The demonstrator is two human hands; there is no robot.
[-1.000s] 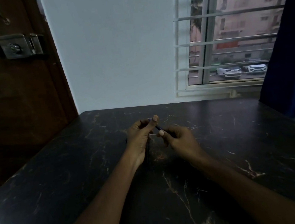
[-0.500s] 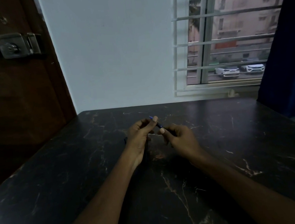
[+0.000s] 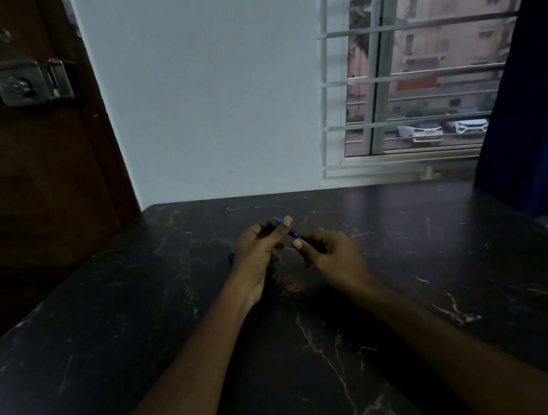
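fingers still pinch the blue pen.

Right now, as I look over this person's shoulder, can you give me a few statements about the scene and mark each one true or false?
1. The left hand and the right hand both pinch the thin blue pen. True.
2. The pen lies flat on the table. False: fingers of both hands hold it, over the dark marbled table.
3. The window has horizontal bars. True.
4. The blue curtain hangs beside the door. False: it hangs at the right, by the window, and the door is at the left.
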